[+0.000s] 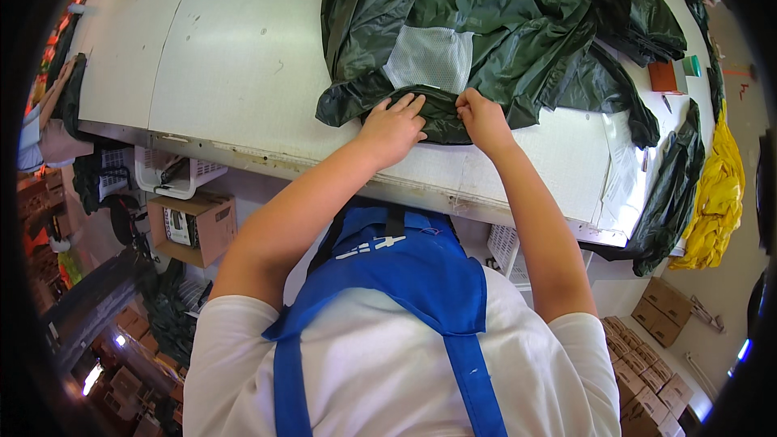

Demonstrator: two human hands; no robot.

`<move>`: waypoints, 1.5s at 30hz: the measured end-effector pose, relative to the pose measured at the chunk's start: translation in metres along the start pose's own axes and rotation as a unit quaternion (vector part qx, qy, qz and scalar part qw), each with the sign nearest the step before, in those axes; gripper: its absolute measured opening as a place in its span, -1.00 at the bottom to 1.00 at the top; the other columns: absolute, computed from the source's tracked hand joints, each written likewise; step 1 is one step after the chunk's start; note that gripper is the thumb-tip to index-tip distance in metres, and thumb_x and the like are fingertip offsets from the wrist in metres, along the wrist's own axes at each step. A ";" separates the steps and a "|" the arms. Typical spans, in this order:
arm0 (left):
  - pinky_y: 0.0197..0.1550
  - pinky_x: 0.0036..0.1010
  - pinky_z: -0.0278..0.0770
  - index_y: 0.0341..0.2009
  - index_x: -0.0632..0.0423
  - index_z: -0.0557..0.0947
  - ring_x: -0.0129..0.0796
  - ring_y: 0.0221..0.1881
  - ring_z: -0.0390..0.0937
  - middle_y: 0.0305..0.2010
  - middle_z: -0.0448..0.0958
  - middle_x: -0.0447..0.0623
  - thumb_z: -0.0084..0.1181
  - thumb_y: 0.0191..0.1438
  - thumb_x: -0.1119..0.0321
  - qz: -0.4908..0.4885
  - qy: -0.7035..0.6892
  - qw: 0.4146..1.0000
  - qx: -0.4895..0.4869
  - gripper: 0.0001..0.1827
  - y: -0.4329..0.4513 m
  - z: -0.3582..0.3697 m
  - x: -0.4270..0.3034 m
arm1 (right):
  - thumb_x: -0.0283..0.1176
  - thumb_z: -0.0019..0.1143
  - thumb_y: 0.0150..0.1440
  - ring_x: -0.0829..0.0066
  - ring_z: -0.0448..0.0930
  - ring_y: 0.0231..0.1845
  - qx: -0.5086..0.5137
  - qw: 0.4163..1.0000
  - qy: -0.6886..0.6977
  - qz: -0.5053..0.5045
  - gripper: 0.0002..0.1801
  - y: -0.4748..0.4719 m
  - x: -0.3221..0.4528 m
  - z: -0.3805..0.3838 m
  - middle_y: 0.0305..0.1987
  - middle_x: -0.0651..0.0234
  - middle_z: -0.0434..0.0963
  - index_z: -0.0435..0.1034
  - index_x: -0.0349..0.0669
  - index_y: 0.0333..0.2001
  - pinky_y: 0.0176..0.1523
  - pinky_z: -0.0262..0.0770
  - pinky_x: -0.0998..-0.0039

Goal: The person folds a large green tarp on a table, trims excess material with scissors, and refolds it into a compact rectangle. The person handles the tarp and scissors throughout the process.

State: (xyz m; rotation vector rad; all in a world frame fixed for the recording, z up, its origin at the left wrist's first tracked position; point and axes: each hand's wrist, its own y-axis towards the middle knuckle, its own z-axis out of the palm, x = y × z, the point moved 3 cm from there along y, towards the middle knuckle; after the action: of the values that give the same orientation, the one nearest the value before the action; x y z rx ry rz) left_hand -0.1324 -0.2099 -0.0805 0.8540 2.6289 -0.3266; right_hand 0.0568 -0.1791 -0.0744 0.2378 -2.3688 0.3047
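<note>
A dark green, shiny coated-fabric garment [516, 30] lies spread on the white table. White mesh lining [431, 57] shows in its middle, just beyond a folded dark band of fabric [440, 112] near the table's front edge. My left hand [394, 130] rests on the left part of this band, fingers spread over the cloth, not closed around it. The fingertips of my right hand [484, 121] pinch the band's upper edge further right; the thumb is partly hidden.
The white table [218, 73] ends in a worn metal edge. Beyond the garment's right side stand a small orange-brown box [668, 77] and a green roll [691, 66]. Yellow fabric [719, 200] hangs at the far right. A co-worker's arms [57, 88] are at the far left.
</note>
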 end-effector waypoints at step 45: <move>-0.17 -0.27 0.29 -0.35 0.03 0.51 -0.19 -0.31 0.53 -0.47 0.55 -0.05 0.06 0.07 0.22 0.060 -0.072 0.995 -0.036 -0.84 0.021 -0.009 0.023 | -0.44 0.22 -0.06 0.14 0.49 -0.14 -0.057 0.976 -0.141 -0.153 -0.71 -0.034 0.032 -0.003 -0.20 0.18 0.48 0.35 -0.24 -0.23 -0.09 0.44 0.24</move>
State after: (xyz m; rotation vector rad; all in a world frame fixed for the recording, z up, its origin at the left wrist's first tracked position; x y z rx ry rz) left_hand -0.1393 -0.1789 -0.0835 0.9246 2.4303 -0.2491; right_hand 0.0439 -0.2133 -0.0452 0.6188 -2.5686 -0.0158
